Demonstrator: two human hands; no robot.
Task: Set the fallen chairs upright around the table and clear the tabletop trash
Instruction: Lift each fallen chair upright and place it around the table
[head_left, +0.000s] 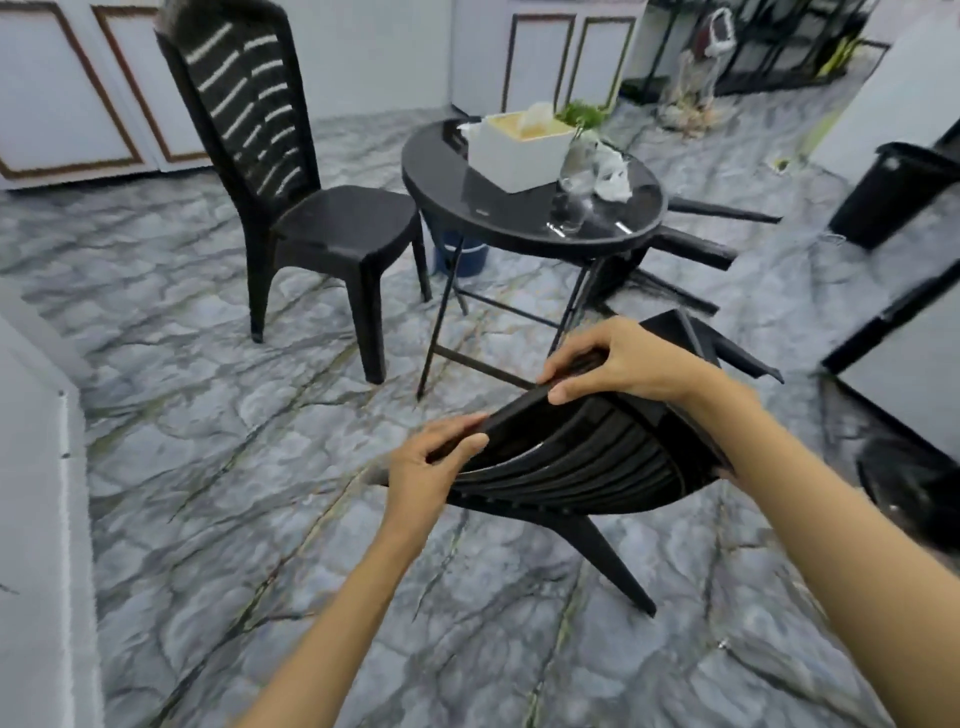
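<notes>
A black plastic chair (576, 462) lies tipped over in front of me, its slatted back facing up. My left hand (431, 467) grips the near edge of its backrest top. My right hand (618, 358) grips the same edge farther along. A round black table (441, 171) stands behind it, carrying a white box (514, 153), a clear glass bottle (571, 192) and crumpled white trash (613, 179). One black chair (291, 171) stands upright left of the table. Another fallen chair (696, 244) lies behind the table at right, mostly hidden.
A black bin (888, 197) stands at the right by a white unit. A dark blue bucket (462, 254) sits under the table. White panelled walls close the left and back. Marble-patterned floor stretches open at the left and near me.
</notes>
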